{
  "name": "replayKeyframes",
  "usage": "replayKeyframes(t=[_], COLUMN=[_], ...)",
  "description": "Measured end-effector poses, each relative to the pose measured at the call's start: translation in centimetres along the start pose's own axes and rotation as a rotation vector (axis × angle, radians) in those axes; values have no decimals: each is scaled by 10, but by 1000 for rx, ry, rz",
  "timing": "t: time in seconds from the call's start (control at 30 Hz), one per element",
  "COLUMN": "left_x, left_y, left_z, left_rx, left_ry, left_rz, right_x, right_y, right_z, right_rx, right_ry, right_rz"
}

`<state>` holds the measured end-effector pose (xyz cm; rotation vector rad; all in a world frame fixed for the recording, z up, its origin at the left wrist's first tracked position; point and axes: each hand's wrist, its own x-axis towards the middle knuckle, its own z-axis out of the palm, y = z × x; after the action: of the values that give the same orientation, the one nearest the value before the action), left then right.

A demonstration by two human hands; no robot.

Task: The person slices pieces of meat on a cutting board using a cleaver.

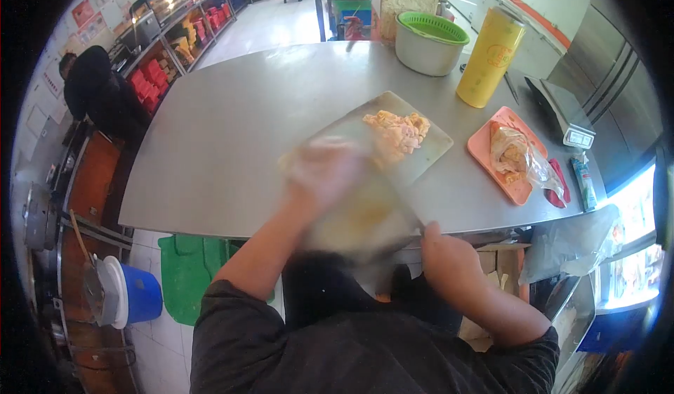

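Observation:
A pale cutting board (pixel 431 157) lies on the steel table, with a heap of yellowish-pink raw meat (pixel 399 133), which looks like chicken, on its far part. My left hand (pixel 328 168) is over the board's left side, smeared by motion. It looks whitish, as if covered, and its fingers cannot be made out. At the near table edge my right hand (pixel 449 257) is closed round the handle of what appears to be a knife (pixel 404 201); its thin dark blade points up and left. Below my left hand a pale surface with a yellowish patch is blurred.
To the right, an orange tray (pixel 479 144) holds bagged meat (pixel 511 152). Beyond are a yellow cylinder (pixel 490 57), a white tub with green basket (pixel 430 47) and a scale (pixel 562 110). A person in dark clothing (pixel 105 89) stands at left.

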<state>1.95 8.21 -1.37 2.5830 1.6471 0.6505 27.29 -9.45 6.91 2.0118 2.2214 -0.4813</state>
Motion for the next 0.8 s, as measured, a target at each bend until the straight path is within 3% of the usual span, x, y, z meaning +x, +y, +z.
replayKeyframes(t=[0.2,0.27,0.37,0.43,0.53,0.6,0.67,0.8], left_x=[0,-2,-2,-1,-2,-3,3,3], left_y=[8,2,-12,-30,-31,-30,-27,-23], left_z=[-16,-16,0,21,17,14,16,20], left_rx=[-38,38,114,142,108,59,278,237], left_ry=[28,-9,-54,-74,-66,-42,-156,-123], left_rz=[99,224,236,223,188,173,99,-31], right_x=[15,47,79,127,173,164,142,55], right_y=[-3,-6,-22,-32,-41,-37,-31,-1], right_z=[2,13,4,20,44,48,39,17], right_rx=[42,85,426,676,333,483,611,192], right_ry=[-5,30,250,245,459,359,257,138], right_rz=[6,-94,-152,-127,-294,-214,-142,-160])
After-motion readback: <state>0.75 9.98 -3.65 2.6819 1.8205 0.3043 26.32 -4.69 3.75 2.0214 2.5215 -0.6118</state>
